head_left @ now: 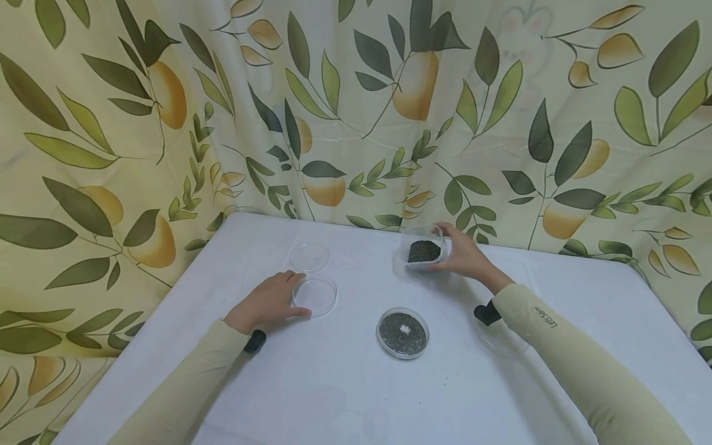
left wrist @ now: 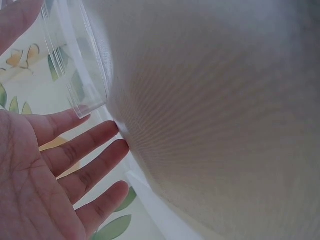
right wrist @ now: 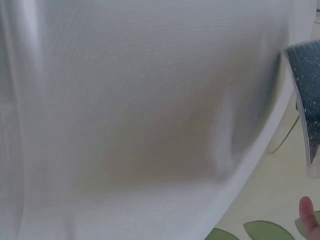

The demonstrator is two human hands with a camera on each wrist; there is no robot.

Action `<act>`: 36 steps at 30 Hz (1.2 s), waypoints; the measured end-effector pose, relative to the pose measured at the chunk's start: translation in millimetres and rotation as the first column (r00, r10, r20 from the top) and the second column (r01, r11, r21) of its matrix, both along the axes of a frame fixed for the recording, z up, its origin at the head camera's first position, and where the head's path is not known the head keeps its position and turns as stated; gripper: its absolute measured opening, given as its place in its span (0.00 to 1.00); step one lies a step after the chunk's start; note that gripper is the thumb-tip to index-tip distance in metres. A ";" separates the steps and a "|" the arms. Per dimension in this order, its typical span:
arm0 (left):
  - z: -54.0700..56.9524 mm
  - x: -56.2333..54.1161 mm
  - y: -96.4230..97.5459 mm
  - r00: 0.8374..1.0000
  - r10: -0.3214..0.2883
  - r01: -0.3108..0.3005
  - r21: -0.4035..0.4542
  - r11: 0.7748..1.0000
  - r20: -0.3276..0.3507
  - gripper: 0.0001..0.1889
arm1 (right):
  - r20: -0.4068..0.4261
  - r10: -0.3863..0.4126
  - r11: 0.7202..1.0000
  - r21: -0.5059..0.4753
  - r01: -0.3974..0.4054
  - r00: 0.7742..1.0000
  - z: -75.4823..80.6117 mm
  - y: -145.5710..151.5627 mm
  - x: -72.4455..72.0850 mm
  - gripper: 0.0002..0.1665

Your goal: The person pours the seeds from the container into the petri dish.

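My left hand [head_left: 269, 303] spans a clear, empty petri dish [head_left: 315, 314], thumb on its near side and fingers on its far side. In the left wrist view, the index finger touches the dish's rim [left wrist: 92, 108] while the other fingers stretch out beside it. Farther back, my right hand [head_left: 461, 250] grips a clear plastic container [head_left: 408, 238] by its right side. Dark, soil-like grains [head_left: 424, 251] lie in it. The right wrist view shows only part of that container [right wrist: 306, 110] and one fingertip.
Between the arms and closer to me sits a petri dish [head_left: 403, 334] of dark grains with a small white heap on top. Another clear dish [head_left: 309, 257] lies behind the left hand. A clear round piece [head_left: 503, 343] is partly under the right forearm. A patterned curtain [head_left: 356, 123] hangs behind the white table.
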State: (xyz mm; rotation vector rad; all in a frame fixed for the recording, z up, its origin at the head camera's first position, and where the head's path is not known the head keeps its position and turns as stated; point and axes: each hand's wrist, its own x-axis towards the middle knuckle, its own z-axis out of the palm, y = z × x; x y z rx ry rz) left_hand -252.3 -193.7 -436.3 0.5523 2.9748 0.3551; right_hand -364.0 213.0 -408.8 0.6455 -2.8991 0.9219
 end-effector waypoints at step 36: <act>4.0 3.3 -0.1 0.993 -0.056 0.052 -0.041 0.998 -0.108 0.43 | -0.024 0.144 0.990 0.012 -0.144 0.989 29.6 -55.0 -1.2 0.61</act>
